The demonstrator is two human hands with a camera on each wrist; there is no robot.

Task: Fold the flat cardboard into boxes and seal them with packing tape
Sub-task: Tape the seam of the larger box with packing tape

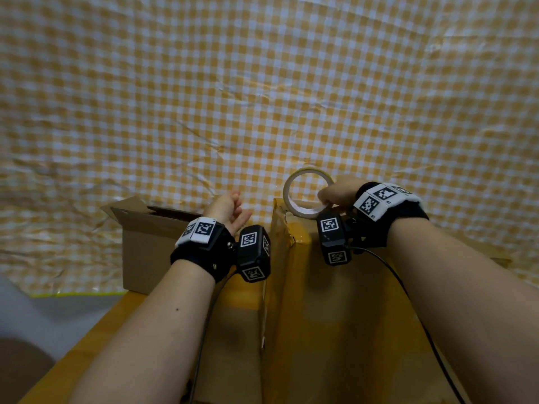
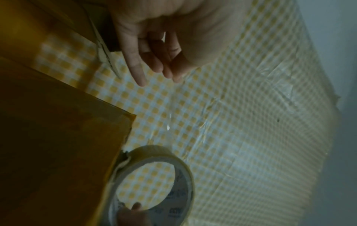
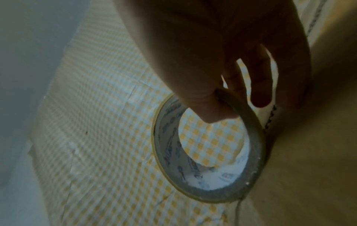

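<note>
A closed cardboard box (image 1: 335, 301) stands right in front of me, its top glossy with yellowish tape. At its far edge my right hand (image 1: 338, 193) pinches a roll of packing tape (image 1: 304, 212) held on edge against the box. In the right wrist view the thumb and fingers (image 3: 210, 107) grip the roll's rim (image 3: 253, 152) beside the box (image 3: 309, 152). My left hand (image 1: 230, 211) hovers just left of the box with loosely curled fingers, holding nothing. The left wrist view shows the left hand (image 2: 158, 73) above the cloth, the roll (image 2: 183, 168) and the box corner (image 2: 58, 145).
A second cardboard box (image 1: 151, 249) with open flaps stands to the left on the table. A wrinkled yellow-and-white checked cloth (image 1: 262, 97) covers the table beyond. The bare wooden table edge (image 1: 96, 325) shows near left. Black cables hang from both wrist cameras.
</note>
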